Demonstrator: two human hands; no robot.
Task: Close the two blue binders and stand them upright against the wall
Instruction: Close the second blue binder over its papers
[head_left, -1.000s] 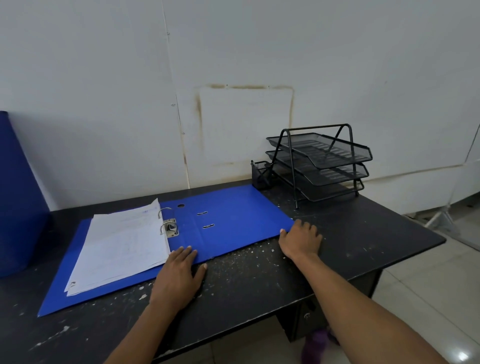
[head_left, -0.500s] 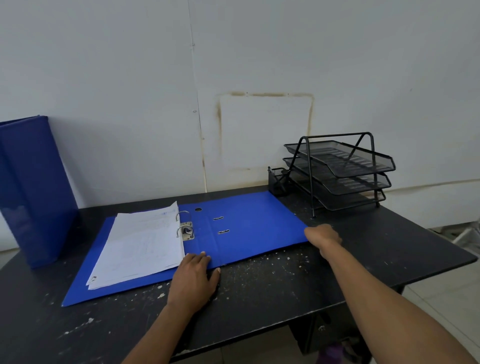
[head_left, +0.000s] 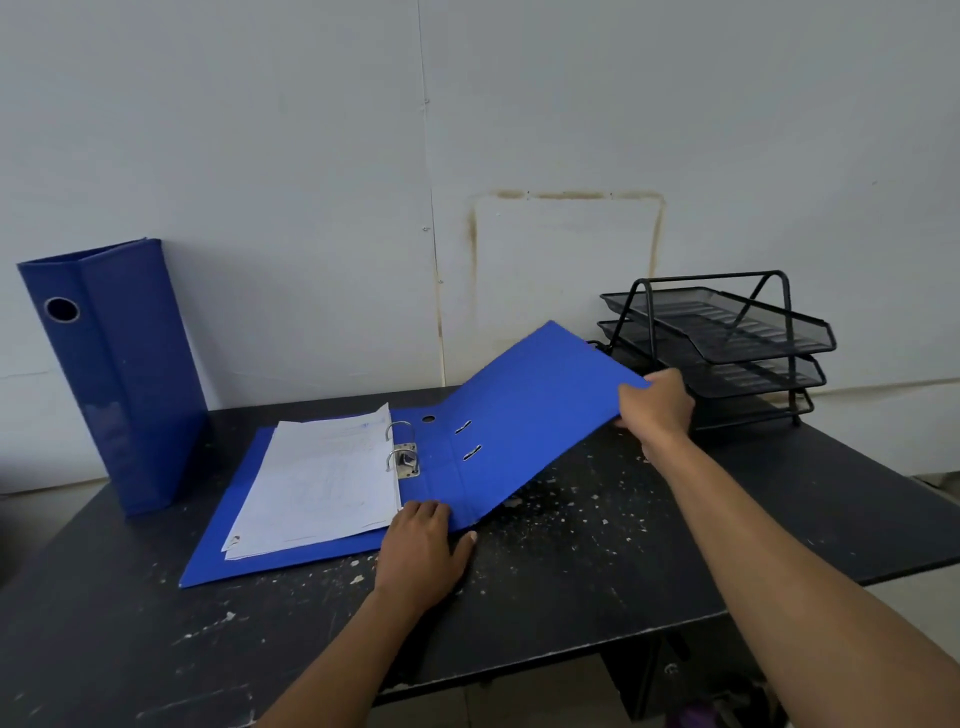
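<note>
Gripping glossy blue cover (head_left: 524, 410) edge, right hand (head_left: 657, 402) fingers clamped; left hand (head_left: 423, 551) flat, fingers together, pinning spine

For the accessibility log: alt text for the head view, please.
The right hand lifts the cover of an open blue binder while the left hand presses its spine onto the black desk. A closed blue binder stands by the wall.

We see our left hand (head_left: 423, 551) lying flat, palm down, fingers together and pointing forward, thumb spread out to the right; the forearm runs back toward the lower left. Our right hand (head_left: 657, 405) is raised, fingers curled in a pinch grip with the thumb side toward us; the right arm is extended forward, nearly straight.
</note>
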